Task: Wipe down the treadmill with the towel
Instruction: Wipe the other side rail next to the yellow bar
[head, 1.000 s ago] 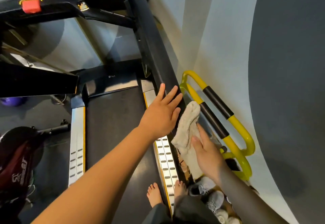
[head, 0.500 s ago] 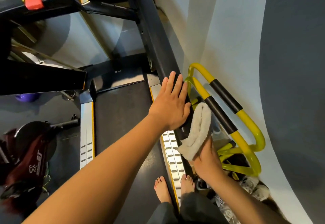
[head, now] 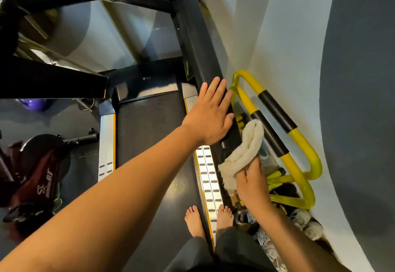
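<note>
- My right hand (head: 252, 184) grips the bunched cream terry towel (head: 243, 152), pressed against the outer side of the black treadmill side rail (head: 198, 43).
- My left hand (head: 210, 113) lies flat, fingers spread, on the rail's top.
- Yellow tubular frame (head: 299, 143) just beside the towel.

I read this as a home exercise corner rather than a public gym. I see a treadmill (head: 149, 126) pushed close to a plain painted wall (head: 277, 36), yellow workout bars (head: 299, 143) stowed in the gap with loose shoes (head: 305, 220), a dark red bag (head: 40, 177) dumped on the floor, and bare feet (head: 194, 220) on the belt.
</note>
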The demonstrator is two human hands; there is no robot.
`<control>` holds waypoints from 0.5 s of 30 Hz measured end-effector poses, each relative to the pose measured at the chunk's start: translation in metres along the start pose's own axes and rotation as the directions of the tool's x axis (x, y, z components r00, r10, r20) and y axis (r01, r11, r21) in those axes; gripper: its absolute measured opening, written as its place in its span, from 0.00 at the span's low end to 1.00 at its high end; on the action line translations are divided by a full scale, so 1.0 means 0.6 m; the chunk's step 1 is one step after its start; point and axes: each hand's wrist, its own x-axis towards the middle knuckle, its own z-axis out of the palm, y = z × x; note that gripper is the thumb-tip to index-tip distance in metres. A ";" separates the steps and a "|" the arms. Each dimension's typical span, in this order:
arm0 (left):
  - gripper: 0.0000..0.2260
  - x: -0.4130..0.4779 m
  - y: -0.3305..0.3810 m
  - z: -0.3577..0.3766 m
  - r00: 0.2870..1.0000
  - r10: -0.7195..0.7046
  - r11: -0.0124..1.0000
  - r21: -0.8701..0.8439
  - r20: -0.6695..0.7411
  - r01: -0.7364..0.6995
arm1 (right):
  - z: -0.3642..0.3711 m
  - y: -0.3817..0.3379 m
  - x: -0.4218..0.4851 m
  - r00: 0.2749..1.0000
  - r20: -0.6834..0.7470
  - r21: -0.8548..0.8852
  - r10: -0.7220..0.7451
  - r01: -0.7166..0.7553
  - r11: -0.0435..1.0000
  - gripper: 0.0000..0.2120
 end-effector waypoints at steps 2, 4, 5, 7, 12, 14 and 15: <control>0.33 0.001 -0.001 0.005 1.000 0.006 1.000 0.022 0.006 -0.006 | 0.001 -0.035 0.019 0.993 -0.041 -0.036 -0.113 0.111 0.993 0.30; 0.34 0.000 0.000 0.004 1.000 0.015 1.000 -0.008 0.012 -0.015 | 0.009 -0.044 0.025 0.992 -0.055 -0.076 -0.118 0.114 0.991 0.36; 0.31 -0.001 0.001 0.004 1.000 0.002 0.997 -0.074 -0.002 -0.003 | 0.011 -0.039 0.020 0.996 -0.045 -0.081 -0.079 0.075 0.994 0.38; 0.25 -0.006 0.002 -0.002 0.999 -0.022 0.966 -0.258 -0.032 0.013 | 0.015 -0.022 0.001 0.999 -0.015 -0.061 -0.029 0.028 0.998 0.40; 0.19 -0.035 0.006 -0.017 0.991 -0.098 0.699 -0.715 -0.092 0.002 | -0.018 -0.045 0.008 0.981 -0.085 -0.138 -0.175 0.162 0.977 0.40; 0.18 -0.044 0.009 -0.025 0.981 -0.187 0.551 -0.833 -0.061 0.053 | -0.028 -0.079 0.027 0.927 -0.090 -0.309 -0.363 0.321 0.895 0.38; 0.18 -0.049 0.010 -0.026 0.971 -0.235 0.478 -0.875 -0.048 0.072 | -0.028 -0.093 0.037 0.890 -0.079 -0.400 -0.449 0.384 0.832 0.36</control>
